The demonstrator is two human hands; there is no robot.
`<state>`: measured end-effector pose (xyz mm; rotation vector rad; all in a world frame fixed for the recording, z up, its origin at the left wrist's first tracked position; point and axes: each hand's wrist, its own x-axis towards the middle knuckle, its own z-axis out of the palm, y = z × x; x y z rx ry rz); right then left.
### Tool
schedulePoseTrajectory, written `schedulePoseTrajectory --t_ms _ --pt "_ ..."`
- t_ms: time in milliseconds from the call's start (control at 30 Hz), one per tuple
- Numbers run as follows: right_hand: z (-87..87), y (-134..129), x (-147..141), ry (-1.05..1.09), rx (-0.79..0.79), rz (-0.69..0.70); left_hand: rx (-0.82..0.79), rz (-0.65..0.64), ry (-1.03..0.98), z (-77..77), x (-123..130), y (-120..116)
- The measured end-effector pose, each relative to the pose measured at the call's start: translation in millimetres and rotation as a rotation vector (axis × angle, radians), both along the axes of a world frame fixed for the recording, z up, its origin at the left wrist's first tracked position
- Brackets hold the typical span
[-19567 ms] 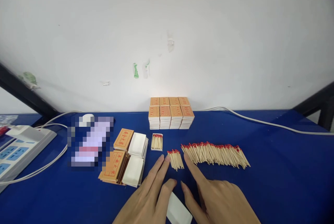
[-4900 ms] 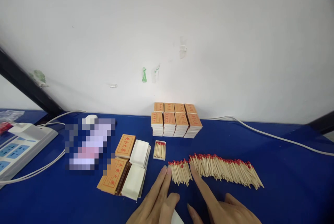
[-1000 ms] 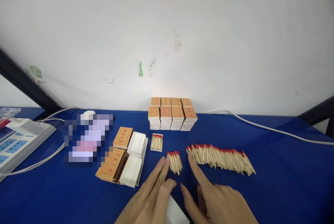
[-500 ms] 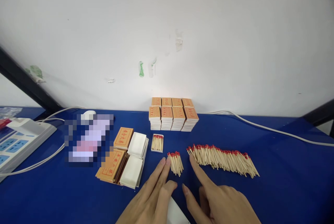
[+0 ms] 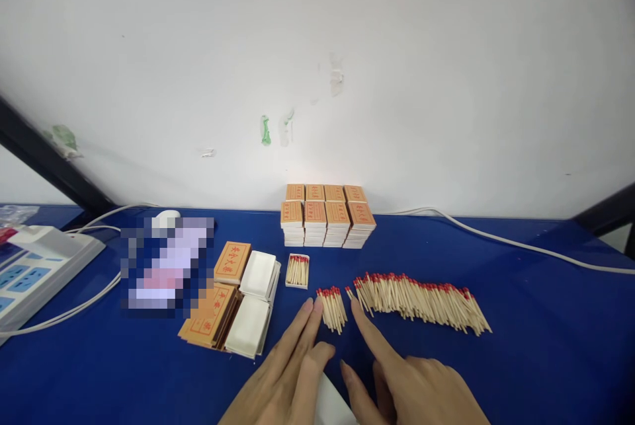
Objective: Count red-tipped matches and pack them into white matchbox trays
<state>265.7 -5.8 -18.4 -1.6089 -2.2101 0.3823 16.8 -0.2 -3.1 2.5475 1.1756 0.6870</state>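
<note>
Fingertips of my left hand rest at the left edge of a small bunch of matches, fingers stretched out and flat. My right hand points its index finger to the left end of a long row of matches, touching a match or two apart from the row. Its thumb is held away and the other fingers are curled, with nothing in them. A matchbox tray filled with red-tipped matches lies beyond the bunch. Below my hands, a white flat object is mostly hidden.
Stacked matchboxes stand against the wall. Left of my hands lie white empty trays and orange box sleeves. A blurred-out phone-like object, a power strip and a cable also lie on the blue table.
My right index finger has moved slightly left, and a match or two at the row's left end have shifted toward the small bunch. My left hand has stayed nearly still.
</note>
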Motion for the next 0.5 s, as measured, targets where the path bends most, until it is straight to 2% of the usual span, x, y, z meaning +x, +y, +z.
schedulePoseTrajectory --t_ms 233,500 --pt "4.6 -1.4 -4.4 0.031 -0.041 0.042 -0.084 -0.019 -0.024 4.8 -4.0 -1.7" --pt "8.6 -2.9 -7.1 0.078 -0.121 0.093 -0.105 -0.039 -0.039 6.4 -2.2 -3.1"
